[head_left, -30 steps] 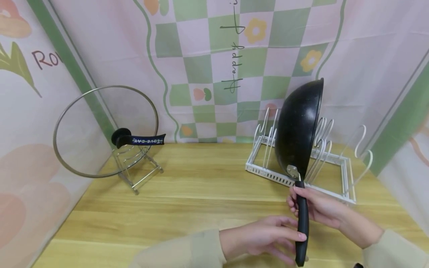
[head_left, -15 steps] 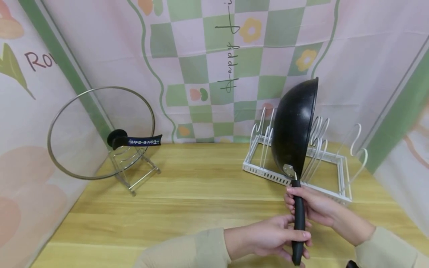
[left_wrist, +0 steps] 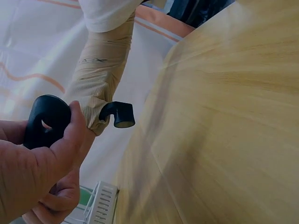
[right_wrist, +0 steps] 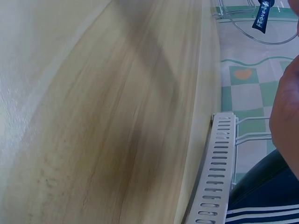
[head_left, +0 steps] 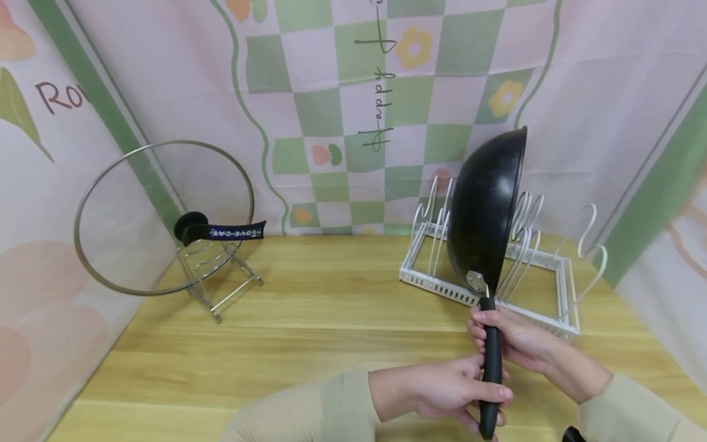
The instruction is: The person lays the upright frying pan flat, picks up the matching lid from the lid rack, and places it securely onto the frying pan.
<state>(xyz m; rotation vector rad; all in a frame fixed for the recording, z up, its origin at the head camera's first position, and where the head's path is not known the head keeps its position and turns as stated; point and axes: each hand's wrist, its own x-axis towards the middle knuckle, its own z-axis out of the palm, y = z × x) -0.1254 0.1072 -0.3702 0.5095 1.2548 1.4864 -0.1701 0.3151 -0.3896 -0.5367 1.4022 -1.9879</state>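
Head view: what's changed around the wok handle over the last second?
The left grip moved to the right and took hold of the lower end of the wok handle; its fingers, loosely spread before, now curl round it. Nothing was let go.

Unchanged: right grip on the handle's upper end, black wok on edge in the white rack, glass lid on its wire stand.

At right of centre, the wok is plain black and the pan rack white; at left, the glass lid is clear, edged in silver-grey. The backdrop cloth above is checked green and white with yellow flowers; below, the tabletop shows honey-yellow wood grain, the sleeves beige.
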